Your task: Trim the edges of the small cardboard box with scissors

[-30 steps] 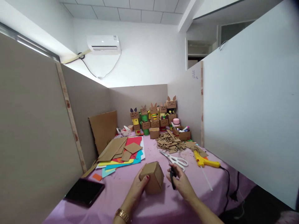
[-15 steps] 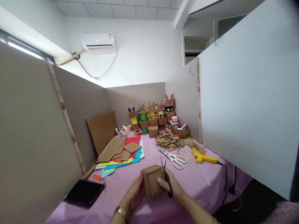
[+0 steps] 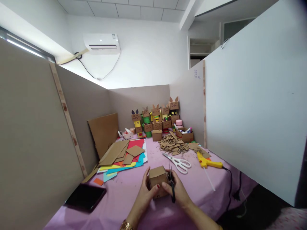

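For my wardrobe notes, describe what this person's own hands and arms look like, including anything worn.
The left hand is gloveless, with dark red polish on its thumbnail and a gold-coloured linked band at the wrist. The right hand is also gloveless, with a bare wrist and forearm; a scrap of yellow, likely a sleeve, shows at the picture's bottom edge.

Gold wristband (image 3: 126, 225), dark-red nail polish (image 3: 158, 186), yellow sleeve edge (image 3: 220, 227)

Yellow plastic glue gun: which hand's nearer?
Right. The right hand is left of the glue gun, closer to the camera; the left hand is farther left, across the brown cardboard box.
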`<state>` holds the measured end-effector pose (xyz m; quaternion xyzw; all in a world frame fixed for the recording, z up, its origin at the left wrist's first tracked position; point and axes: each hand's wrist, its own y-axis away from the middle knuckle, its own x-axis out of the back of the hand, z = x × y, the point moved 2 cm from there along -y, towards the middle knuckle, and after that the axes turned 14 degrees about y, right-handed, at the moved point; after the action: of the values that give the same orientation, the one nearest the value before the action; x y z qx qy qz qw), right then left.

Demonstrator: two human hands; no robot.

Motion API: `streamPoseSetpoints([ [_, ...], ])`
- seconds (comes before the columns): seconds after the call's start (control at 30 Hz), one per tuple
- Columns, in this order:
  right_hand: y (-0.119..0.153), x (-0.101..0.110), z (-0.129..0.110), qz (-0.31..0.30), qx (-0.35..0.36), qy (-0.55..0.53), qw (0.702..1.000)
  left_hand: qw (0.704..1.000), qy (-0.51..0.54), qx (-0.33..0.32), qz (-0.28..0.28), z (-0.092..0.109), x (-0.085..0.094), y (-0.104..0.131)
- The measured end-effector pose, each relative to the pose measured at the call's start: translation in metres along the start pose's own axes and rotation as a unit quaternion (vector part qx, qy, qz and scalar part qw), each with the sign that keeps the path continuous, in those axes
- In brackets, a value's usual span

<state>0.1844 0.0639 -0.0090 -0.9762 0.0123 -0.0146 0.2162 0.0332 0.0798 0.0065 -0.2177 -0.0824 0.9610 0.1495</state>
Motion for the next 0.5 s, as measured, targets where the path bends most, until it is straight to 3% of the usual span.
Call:
streamPoseSetpoints([
  [0.2, 0.003, 0.006, 0.005, 0.103, -0.032, 0.021, 0.994, 0.993, 0.096, 0.031, 0.062, 0.011, -0.006, 0.007],
  [0.5, 0.003, 0.012, -0.013, 0.121, -0.024, 0.043, 0.991, 0.954, 0.245, 0.169, 0.023, 0.007, 0.002, 0.010],
])
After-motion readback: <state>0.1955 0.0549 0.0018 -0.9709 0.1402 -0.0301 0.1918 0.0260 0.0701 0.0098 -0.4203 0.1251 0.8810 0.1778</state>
